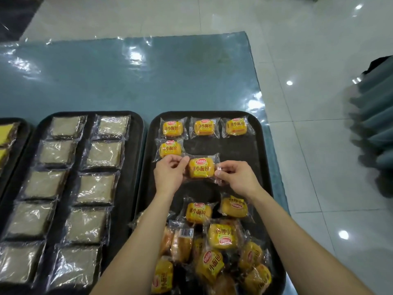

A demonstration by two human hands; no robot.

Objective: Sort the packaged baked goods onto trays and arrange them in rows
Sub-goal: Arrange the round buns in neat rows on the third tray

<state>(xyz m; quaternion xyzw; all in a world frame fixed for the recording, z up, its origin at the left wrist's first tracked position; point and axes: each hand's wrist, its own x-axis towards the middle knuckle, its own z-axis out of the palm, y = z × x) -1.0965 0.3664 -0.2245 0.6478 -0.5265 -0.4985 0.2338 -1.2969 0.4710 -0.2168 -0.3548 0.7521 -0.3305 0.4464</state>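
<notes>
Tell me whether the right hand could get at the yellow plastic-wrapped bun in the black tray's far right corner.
Likely yes once freed: bare black tray lies between the right hand and that corner bun. For now the hand pinches the wrapper of another yellow bun, shared with the left hand.

On my feed I see only two arms and their hands. The left hand (pixel 169 175) and the right hand (pixel 234 177) are bare, and so are both wrists. The left forearm (pixel 136 241) and the right forearm (pixel 297 241) are bare as well, right down to the bottom edge of the view, where the wide lens makes them look thick. Whatever is worn higher up lies outside my view.
</notes>
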